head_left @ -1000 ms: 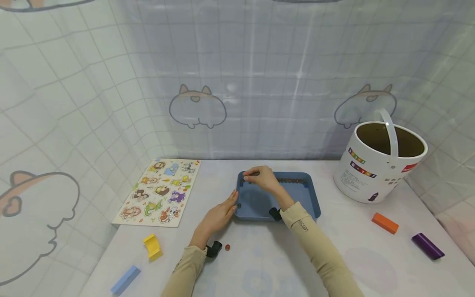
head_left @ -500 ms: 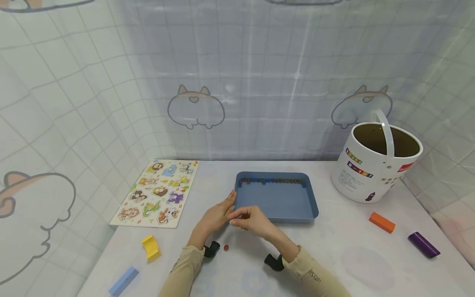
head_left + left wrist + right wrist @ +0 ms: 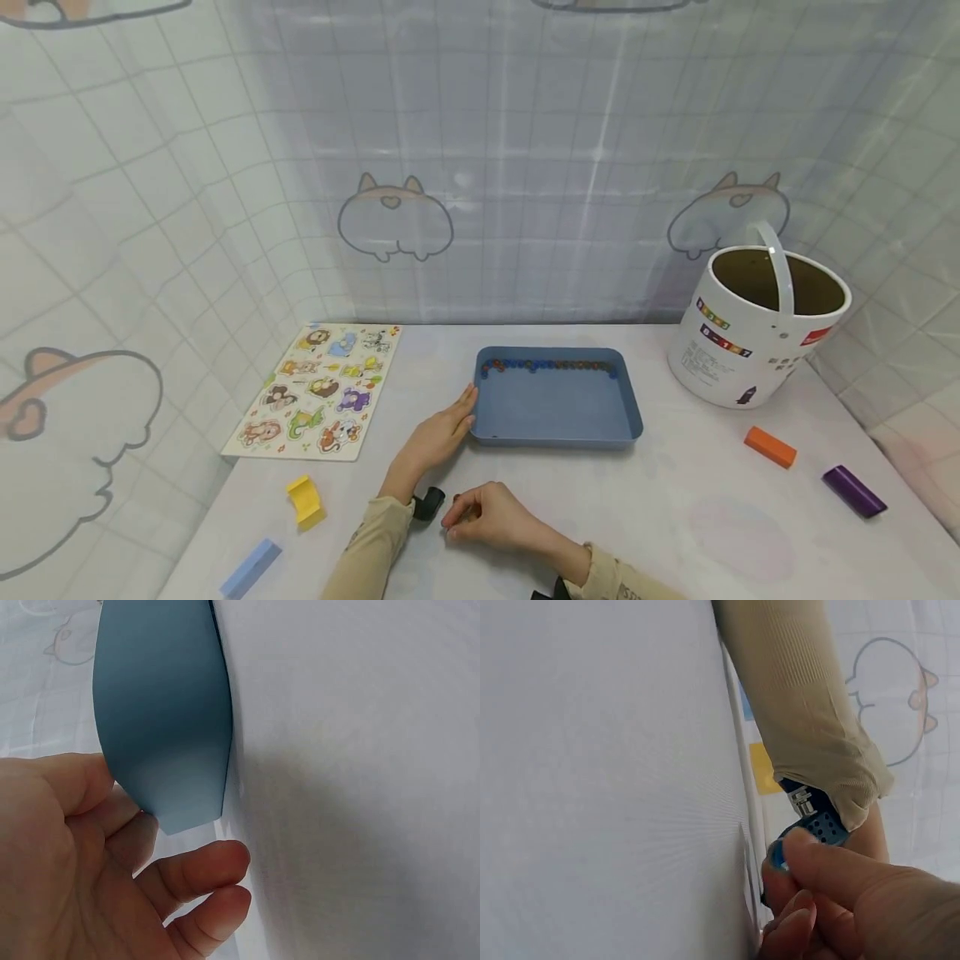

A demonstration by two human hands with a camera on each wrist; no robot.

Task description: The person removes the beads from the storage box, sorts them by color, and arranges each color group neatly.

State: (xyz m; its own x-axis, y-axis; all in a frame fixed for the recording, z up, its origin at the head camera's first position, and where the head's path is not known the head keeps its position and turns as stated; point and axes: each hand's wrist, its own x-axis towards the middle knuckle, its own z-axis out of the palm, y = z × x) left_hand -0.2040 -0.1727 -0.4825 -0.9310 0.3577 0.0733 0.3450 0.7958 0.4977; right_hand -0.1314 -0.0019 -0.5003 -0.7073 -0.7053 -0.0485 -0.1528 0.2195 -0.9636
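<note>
The blue tray (image 3: 557, 417) has a row of small blue, reddish and brownish glass beads (image 3: 555, 365) along its far wall. My left hand (image 3: 437, 435) rests with extended fingers against the tray's left wall. In the left wrist view, fingertips touch the corner of the tray (image 3: 165, 712). Low in front of the tray, my right hand (image 3: 497, 518) pinches with thumb and index finger. A small glossy bead (image 3: 778, 855) shows blue between those fingers in the right wrist view. By the index fingertip a reddish bead (image 3: 457, 498) is partly hidden.
An animal puzzle board (image 3: 315, 392) lies at the left. Nearer are a yellow block (image 3: 306, 502) and a light-blue block (image 3: 252, 568). To the right stand a white bucket (image 3: 738, 358) with a handle, an orange block (image 3: 770, 447) and a purple block (image 3: 855, 491).
My right hand has drawn back from the tray's far left corner, past its near left corner, to the table in front. The left hand stays at the tray's side.
</note>
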